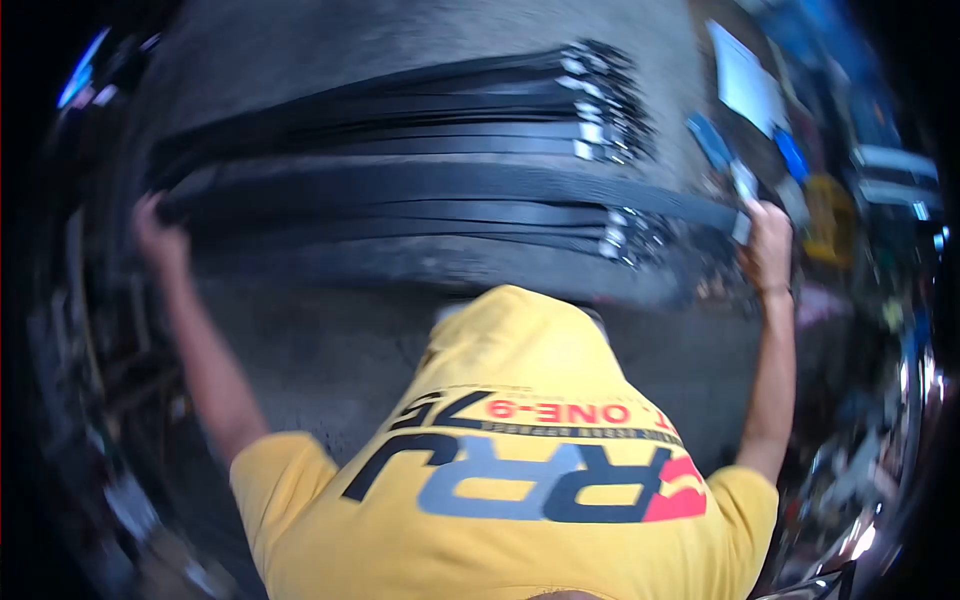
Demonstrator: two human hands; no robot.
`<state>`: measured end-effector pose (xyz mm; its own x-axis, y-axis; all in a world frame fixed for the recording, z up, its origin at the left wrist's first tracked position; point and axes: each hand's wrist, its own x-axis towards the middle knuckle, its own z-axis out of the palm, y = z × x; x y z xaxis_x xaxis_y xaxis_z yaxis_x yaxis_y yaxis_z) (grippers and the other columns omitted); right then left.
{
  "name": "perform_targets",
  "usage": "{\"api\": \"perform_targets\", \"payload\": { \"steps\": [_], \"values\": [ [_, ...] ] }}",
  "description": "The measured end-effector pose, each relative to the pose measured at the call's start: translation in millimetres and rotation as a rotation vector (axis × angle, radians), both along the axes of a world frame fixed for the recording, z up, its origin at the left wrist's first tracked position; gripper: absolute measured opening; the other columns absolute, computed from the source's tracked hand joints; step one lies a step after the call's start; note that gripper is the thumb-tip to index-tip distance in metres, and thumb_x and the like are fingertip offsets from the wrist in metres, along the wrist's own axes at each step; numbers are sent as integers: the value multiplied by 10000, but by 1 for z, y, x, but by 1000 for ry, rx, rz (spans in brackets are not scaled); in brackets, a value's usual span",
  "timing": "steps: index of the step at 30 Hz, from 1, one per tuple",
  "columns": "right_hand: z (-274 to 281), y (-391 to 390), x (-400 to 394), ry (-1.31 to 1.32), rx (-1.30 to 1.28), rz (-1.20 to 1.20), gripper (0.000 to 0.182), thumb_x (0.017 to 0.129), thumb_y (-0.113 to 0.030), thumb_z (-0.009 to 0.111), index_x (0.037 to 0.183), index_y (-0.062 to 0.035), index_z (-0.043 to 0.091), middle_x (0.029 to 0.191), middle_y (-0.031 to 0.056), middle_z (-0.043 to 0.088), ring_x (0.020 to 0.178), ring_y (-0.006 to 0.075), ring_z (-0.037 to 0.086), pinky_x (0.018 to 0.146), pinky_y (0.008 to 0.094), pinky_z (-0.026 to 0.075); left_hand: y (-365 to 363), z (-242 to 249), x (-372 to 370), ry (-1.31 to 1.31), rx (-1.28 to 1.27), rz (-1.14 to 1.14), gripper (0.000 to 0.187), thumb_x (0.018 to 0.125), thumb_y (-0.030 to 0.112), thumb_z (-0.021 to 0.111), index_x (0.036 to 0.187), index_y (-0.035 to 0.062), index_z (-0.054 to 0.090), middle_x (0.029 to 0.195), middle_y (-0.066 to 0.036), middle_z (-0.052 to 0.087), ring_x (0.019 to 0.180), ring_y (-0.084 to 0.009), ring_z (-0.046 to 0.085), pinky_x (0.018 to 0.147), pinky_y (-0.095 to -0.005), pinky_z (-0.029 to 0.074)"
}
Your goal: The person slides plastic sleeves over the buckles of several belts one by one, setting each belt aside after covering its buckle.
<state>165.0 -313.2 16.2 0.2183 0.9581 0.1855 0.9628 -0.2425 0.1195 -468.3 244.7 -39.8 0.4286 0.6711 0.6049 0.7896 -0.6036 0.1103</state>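
A long black strap [450,183], which looks like a belt, is stretched from side to side across the work surface. My left hand [162,235] is closed around its far left end, though blur hides the fingers' exact grip. At the other end, my right hand [768,245] grips the strap beside a pale tag [742,226]. Behind the strap lies a pile of black belts [450,105] with white tags and dark metal ends gathered at the right. A smaller group of belts [500,225] lies in front of it, also tagged at the right.
A white sheet [742,78] lies at the upper right. A blue-handled tool [710,142] and a small blue object [790,155] are near it. Beyond my right hand stands a yellow object [828,220]. Blurred clutter fills both sides.
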Motion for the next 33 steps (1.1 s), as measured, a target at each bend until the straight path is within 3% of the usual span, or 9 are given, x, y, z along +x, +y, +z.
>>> {"api": "perform_targets", "payload": {
  "steps": [2, 8, 12, 14, 15, 18, 26, 30, 33],
  "values": [
    [-9, 2, -17, 12, -18, -28, 641, 552, 59, 644, 1152, -104, 485, 945, 138, 520, 921, 356, 511, 798, 437, 410, 50, -7, -64, -106, 78, -50, 361, 703, -25, 574, 1044, 71, 639, 1198, -147, 566, 1142, -319, 509, 1004, -406, 382],
    [-55, 8, -64, 59, 16, -19, 511, 602, 24, 653, 1071, -108, 499, 904, 116, 517, 896, 326, 516, 784, 423, 413, 64, 15, -120, 364, 145, 79, 435, 704, -94, 429, 1096, 37, 564, 1172, -191, 534, 1161, -375, 465, 991, -458, 359],
    [-88, 16, -93, 112, -58, -57, 485, 633, -36, 664, 1084, -112, 507, 884, 107, 487, 884, 310, 500, 775, 403, 405, 123, -60, -181, 608, -118, 112, 444, 720, -66, 463, 1139, 61, 537, 1228, -192, 499, 1206, -385, 418, 1013, -467, 337],
    [-114, 16, -101, 125, -104, -91, 517, 638, -128, 729, 1104, -117, 505, 899, 100, 485, 902, 301, 489, 789, 399, 398, 42, -77, -113, 923, -292, 634, 765, 771, 106, 566, 1440, 240, 221, 1463, -158, 257, 1286, -389, 329, 1035, -503, 333],
    [-118, 18, -108, 198, -116, -98, 555, 639, -310, 758, 1103, -138, 505, 910, 81, 482, 914, 281, 478, 802, 390, 384, 49, -113, -127, 1033, -378, 636, 861, 782, 166, 586, 1469, 311, 88, 1500, -161, 170, 1301, -390, 313, 1041, -528, 318],
    [-154, 8, -114, 166, -285, -174, 912, 588, -529, 752, 1343, -183, 375, 1169, 109, 456, 1121, 302, 410, 927, 436, 336, 60, -250, -170, 584, -585, 290, 848, 774, 128, 571, 1475, 213, 103, 1482, -251, 149, 1333, -429, 258, 1090, -447, 272],
    [-179, -4, -116, 243, -164, -216, 944, 631, -586, 691, 1397, -178, 318, 1300, 126, 395, 1214, 323, 354, 998, 461, 292, -53, -201, -65, 283, -610, 480, 715, 836, 91, 495, 1465, 184, 166, 1478, -277, 125, 1352, -405, 223, 1108, -440, 226],
    [-171, -15, -107, 309, -34, -180, 867, 639, -561, 698, 1336, -133, 411, 1236, 142, 443, 1190, 333, 382, 998, 464, 300, -118, -172, 5, 102, -465, 304, 679, 847, 109, 519, 1453, 160, 216, 1474, -279, 132, 1349, -413, 220, 1100, -443, 238],
    [-159, -25, -86, 396, 51, -231, 579, 725, -414, 701, 1179, -91, 541, 1133, 112, 534, 1092, 307, 476, 932, 433, 373, -173, -168, 60, -61, -455, 162, 607, 862, 124, 546, 1419, 124, 305, 1474, -259, 155, 1345, -412, 232, 1084, -434, 260]
  ]
}}
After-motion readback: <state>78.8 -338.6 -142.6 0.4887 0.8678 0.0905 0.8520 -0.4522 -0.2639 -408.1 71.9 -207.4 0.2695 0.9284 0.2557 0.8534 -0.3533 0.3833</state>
